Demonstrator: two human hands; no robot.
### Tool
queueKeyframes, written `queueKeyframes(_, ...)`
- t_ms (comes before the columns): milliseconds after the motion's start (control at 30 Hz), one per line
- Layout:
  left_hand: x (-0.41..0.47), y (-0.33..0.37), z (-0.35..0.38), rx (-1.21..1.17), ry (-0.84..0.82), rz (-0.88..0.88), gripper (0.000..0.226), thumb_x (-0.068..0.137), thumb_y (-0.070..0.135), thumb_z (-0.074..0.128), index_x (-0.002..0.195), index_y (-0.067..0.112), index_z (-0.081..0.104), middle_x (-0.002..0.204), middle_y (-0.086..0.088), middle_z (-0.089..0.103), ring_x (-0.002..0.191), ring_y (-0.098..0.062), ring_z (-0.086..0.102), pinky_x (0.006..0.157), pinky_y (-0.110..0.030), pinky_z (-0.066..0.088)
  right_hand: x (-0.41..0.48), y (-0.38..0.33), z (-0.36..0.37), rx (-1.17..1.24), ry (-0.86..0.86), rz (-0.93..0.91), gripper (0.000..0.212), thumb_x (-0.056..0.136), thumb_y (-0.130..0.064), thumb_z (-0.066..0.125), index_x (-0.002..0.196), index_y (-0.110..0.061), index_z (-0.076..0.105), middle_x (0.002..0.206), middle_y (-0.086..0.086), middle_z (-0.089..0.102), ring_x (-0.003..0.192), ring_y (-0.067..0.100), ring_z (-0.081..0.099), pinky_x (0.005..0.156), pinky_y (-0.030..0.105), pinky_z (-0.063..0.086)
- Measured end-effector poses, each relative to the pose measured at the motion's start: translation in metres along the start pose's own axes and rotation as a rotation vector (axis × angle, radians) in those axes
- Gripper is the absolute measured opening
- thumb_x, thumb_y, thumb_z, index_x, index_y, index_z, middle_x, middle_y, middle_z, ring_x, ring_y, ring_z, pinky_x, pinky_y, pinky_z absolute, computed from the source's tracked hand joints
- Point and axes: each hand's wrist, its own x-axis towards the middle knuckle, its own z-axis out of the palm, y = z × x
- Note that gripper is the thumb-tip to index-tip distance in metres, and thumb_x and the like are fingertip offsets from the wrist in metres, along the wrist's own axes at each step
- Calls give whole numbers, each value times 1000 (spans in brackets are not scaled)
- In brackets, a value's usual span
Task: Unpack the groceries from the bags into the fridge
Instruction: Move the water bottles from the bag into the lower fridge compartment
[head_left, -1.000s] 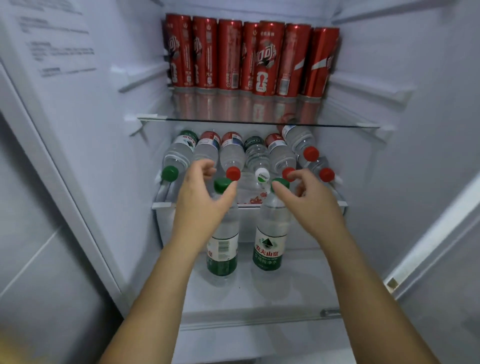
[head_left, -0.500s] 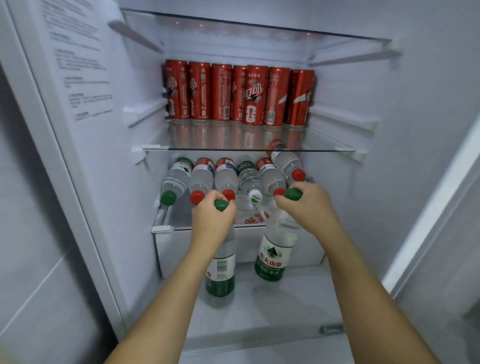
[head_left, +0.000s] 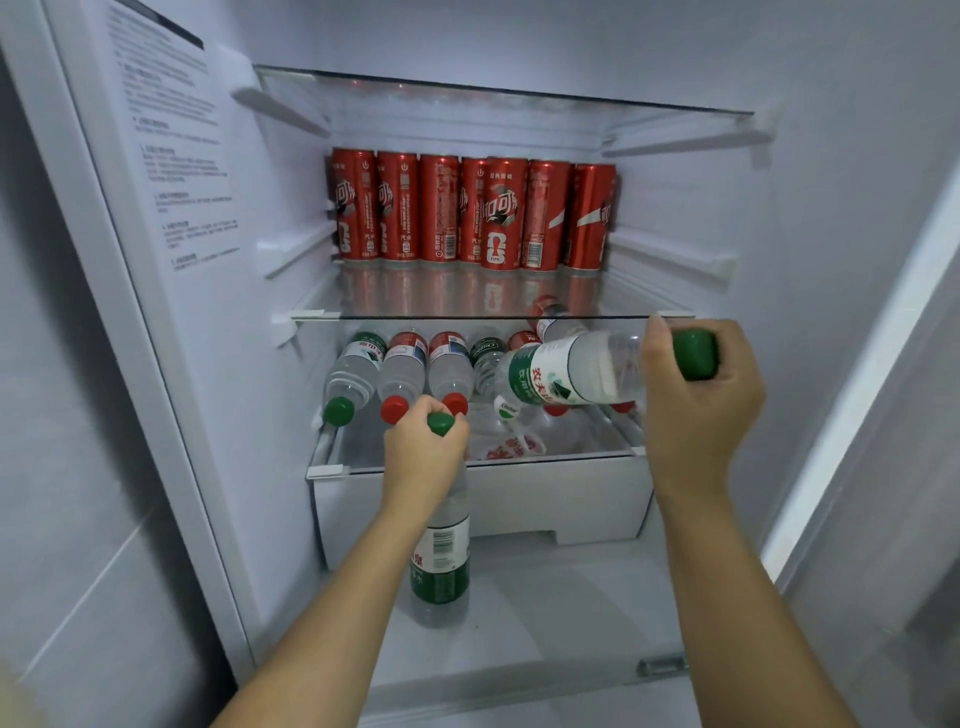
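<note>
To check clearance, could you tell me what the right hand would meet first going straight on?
Probably the lying dark-labelled bottle: the right hand aims its green-capped bottle base-first at it, though depth is unclear.

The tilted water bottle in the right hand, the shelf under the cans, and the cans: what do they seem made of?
The tilted water bottle in the right hand: likely thin clear plastic, glossy; see-through wall, wrap label. The upright water bottle in the left hand: same look. The red cans: probably aluminium, with a glossy printed coat. The shelf: probably glass; it is transparent and mirrors them.
</note>
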Motion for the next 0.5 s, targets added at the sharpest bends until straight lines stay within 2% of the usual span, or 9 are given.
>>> queueKeyframes(67,0,0,0,5,5,-7,8,87,20,60,80,18,56,74,-2,65,65,-7,58,52,-13,38,-6,14,7,9,15,-47,15,85,-17,69,77,-20,57,70,-13,55,64,1,49,63,17,42)
queueKeyframes(167,1,0,0,-2,1,-10,9,87,20,60,79,20,55,74,-3,66,70,-12,61,56,-18,41,-15,38,18,-39,-43,-151,11,86,-18,68,82,-18,57,72,-9,53,68,-4,49,65,9,39)
queueKeyframes(267,0,0,0,16,4,-5,9,88,19,60,80,18,55,72,0,62,65,-6,56,53,-16,37,-19,57,28,-87,-112,-207,15,86,-23,66,84,-10,60,80,-5,55,71,-1,47,69,7,38)
queueKeyframes(333,0,-1,0,16,8,-3,10,88,18,60,79,18,55,73,0,63,66,-9,57,54,-17,39,-19,68,36,-159,-214,-231,20,86,-26,68,87,-7,61,83,-3,57,75,4,48,69,10,40)
queueKeyframes(400,1,-1,1,11,13,-1,10,87,19,61,78,19,55,74,-2,64,70,-14,59,56,-18,41,-19,77,45,-276,-332,-177,20,86,-26,71,94,-9,63,88,1,62,77,10,53,68,19,45)
queueKeyframes(500,2,-3,1,11,8,-7,10,86,20,60,78,20,55,74,-3,66,70,-12,59,56,-17,39,-27,90,60,-541,-496,-75,34,90,-32,67,119,-16,61,100,2,66,84,20,62,63,29,47)
